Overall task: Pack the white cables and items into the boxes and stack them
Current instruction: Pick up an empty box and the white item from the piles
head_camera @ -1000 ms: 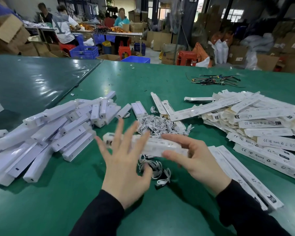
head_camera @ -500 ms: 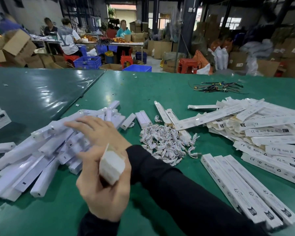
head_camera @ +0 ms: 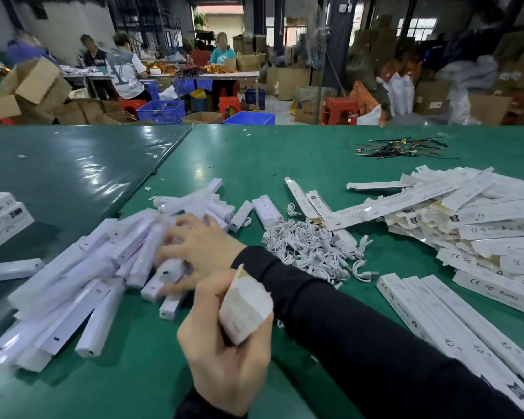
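Note:
My left hand (head_camera: 221, 358) grips a long white box (head_camera: 244, 309) near the table's front, its open end facing me. My right hand (head_camera: 203, 246) reaches across over that wrist to a pile of white bar-shaped items (head_camera: 82, 282) on the left. Its fingers and thumb curl round one white bar (head_camera: 164, 275) at the pile's right edge; motion blur hides the details. A heap of small coiled white cables (head_camera: 312, 252) lies in the middle of the green table (head_camera: 254, 158), just right of my right forearm.
Flattened printed boxes (head_camera: 466, 219) are heaped at the right. Three long closed boxes (head_camera: 454, 322) lie side by side at the front right. More boxes (head_camera: 0, 219) sit at the far left edge. Dark wires (head_camera: 400, 148) lie at the back. People work at tables beyond.
One second ago both hands were at a box in front of me. Since then my left hand has kept the box while my right hand crossed left onto the pile of bars.

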Tool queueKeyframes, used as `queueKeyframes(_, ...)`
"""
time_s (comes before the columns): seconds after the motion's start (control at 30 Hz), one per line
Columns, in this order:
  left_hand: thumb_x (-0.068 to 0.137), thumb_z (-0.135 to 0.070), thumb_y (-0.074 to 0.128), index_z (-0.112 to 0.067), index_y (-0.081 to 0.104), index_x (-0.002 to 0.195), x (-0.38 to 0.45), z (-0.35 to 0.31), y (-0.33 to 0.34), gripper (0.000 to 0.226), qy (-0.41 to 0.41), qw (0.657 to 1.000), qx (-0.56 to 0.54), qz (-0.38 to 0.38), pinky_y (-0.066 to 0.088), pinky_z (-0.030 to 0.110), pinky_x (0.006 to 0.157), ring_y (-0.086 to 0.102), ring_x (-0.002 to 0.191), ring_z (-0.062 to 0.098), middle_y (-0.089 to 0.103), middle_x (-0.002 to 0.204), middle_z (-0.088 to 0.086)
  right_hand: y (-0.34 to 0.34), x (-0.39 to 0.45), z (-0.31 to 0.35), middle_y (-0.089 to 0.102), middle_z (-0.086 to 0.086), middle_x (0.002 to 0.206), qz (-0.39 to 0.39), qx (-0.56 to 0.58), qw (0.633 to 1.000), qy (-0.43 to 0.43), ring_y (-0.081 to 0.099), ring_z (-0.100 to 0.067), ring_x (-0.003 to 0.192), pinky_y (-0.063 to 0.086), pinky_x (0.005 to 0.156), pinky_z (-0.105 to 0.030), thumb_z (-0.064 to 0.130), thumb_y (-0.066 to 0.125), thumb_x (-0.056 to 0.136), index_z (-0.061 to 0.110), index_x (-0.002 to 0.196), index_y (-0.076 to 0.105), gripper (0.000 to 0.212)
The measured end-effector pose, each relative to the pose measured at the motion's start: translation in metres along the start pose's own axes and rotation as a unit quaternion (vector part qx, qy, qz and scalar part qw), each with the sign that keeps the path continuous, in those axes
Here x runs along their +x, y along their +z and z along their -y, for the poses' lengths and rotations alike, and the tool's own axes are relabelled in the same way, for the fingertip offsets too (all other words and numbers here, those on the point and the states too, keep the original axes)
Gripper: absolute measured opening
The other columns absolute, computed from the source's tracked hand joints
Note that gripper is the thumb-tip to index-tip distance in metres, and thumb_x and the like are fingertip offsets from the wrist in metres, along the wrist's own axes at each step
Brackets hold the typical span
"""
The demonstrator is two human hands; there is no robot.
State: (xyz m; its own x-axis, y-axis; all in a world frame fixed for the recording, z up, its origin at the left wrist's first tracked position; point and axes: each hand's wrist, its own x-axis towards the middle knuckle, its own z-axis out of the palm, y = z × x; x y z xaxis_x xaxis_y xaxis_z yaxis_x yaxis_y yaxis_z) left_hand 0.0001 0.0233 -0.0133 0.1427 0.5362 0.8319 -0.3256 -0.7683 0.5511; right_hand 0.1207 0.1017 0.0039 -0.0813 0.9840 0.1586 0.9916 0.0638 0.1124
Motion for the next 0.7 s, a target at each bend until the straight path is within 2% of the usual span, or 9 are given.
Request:
queueKeyframes(0.13, 0.084, -0.027, 0.061, -0.037, 0.049, 0.094, 0.002, -0.007, 0.001, 0.018, -0.013, 0.999, 0.024, 0.042, 0.043, 0.012, 0.05, 0.053, 0.055, 0.007, 0.053, 0.07, -0.008, 0.003, -0.033, -0.022, 0.034, 0.005, 0.151, 0.025, 0.051, 0.995, 0.077, 0.011, -0.02, 0.144, 0.018, 0.111, -0.065, 0.04, 0.057, 0.096, 0.036, 0.142, 0.046, 0.047)
queueKeyframes(0.23, 0.083, -0.027, 0.064, -0.041, 0.05, 0.086, 0.002, -0.003, 0.003, 0.02, -0.124, 0.988, 0.05, 0.076, 0.038, 0.011, 0.048, 0.049, 0.057, 0.011, 0.054, 0.069, -0.004, 0.002, -0.06, -0.027, 0.015, 0.005, 0.161, 0.005, 0.074, 0.99, 0.118, 0.003, -0.015, 0.147, 0.002, 0.114, -0.066, 0.039, 0.056, 0.096, 0.031, 0.146, 0.04, 0.053)
queueKeyframes(0.3, 0.086, -0.029, 0.065, -0.042, 0.051, 0.087, 0.001, 0.0, 0.003, 0.019, -0.184, 0.977, 0.058, 0.091, 0.04, 0.012, 0.05, 0.052, 0.062, 0.009, 0.058, 0.078, -0.009, -0.007, -0.082, -0.028, 0.03, -0.002, 0.152, -0.106, 0.143, 0.969, 0.17, 0.025, -0.021, 0.14, 0.021, 0.113, -0.057, 0.052, 0.049, 0.094, 0.034, 0.143, 0.045, 0.053)
queueKeyframes(0.37, 0.088, -0.03, 0.067, -0.044, 0.053, 0.087, 0.003, 0.002, 0.001, 0.02, -0.223, 0.968, 0.056, 0.097, 0.043, 0.012, 0.052, 0.054, 0.064, 0.003, 0.06, 0.082, -0.014, -0.024, -0.109, -0.026, 0.052, -0.003, 0.118, -0.232, 0.291, 0.896, 0.243, 0.054, -0.012, 0.105, 0.049, 0.087, -0.035, 0.072, 0.039, 0.086, 0.031, 0.136, 0.054, 0.066)
queueKeyframes(0.43, 0.085, -0.035, 0.068, -0.05, 0.055, 0.089, 0.006, 0.002, 0.0, 0.02, -0.257, 0.96, 0.042, 0.105, 0.044, 0.012, 0.054, 0.057, 0.066, -0.001, 0.063, 0.083, -0.019, -0.039, -0.138, -0.022, 0.059, -0.002, 0.081, -0.305, 0.439, 0.795, 0.285, 0.053, 0.001, 0.058, 0.043, 0.052, -0.015, 0.074, 0.04, 0.081, 0.029, 0.127, 0.061, 0.067)
queueKeyframes(0.5, 0.077, -0.052, 0.063, -0.052, 0.054, 0.09, 0.008, 0.0, -0.002, 0.016, -0.301, 0.944, 0.012, 0.137, 0.046, 0.017, 0.06, 0.056, 0.067, 0.002, 0.064, 0.082, -0.018, -0.047, -0.168, -0.021, 0.055, -0.002, 0.056, -0.317, 0.555, 0.702, 0.313, 0.047, -0.005, 0.042, 0.04, 0.041, -0.018, 0.063, 0.05, 0.081, 0.037, 0.117, 0.064, 0.047)
queueKeyframes(0.53, 0.074, -0.06, 0.058, -0.046, 0.054, 0.091, 0.007, 0.0, -0.003, 0.023, -0.321, 0.934, -0.006, 0.16, 0.046, 0.026, 0.063, 0.054, 0.066, 0.005, 0.063, 0.081, -0.014, -0.05, -0.182, -0.018, 0.059, -0.003, 0.055, -0.31, 0.599, 0.668, 0.314, 0.052, -0.012, 0.044, 0.044, 0.042, -0.021, 0.055, 0.055, 0.083, 0.036, 0.114, 0.064, 0.038)
queueKeyframes(0.6, 0.072, -0.066, 0.048, -0.033, 0.05, 0.09, 0.007, -0.001, -0.003, 0.038, -0.342, 0.914, -0.023, 0.218, 0.04, 0.039, 0.065, 0.05, 0.067, 0.013, 0.059, 0.081, -0.008, -0.052, -0.208, -0.011, 0.071, -0.01, 0.073, -0.299, 0.64, 0.637, 0.309, 0.066, -0.021, 0.06, 0.054, 0.053, -0.026, 0.029, 0.061, 0.093, 0.028, 0.119, 0.06, 0.027)
queueKeyframes(0.7, 0.082, -0.06, 0.053, -0.035, 0.052, 0.098, 0.009, -0.004, 0.003, 0.03, -0.358, 0.883, -0.006, 0.304, 0.044, 0.034, 0.072, 0.056, 0.076, -0.001, 0.064, 0.09, -0.023, -0.048, -0.24, -0.003, 0.07, -0.008, 0.117, -0.267, 0.688, 0.608, 0.291, 0.069, -0.024, 0.104, 0.055, 0.092, -0.031, -0.015, 0.053, 0.089, 0.036, 0.131, 0.052, 0.066)
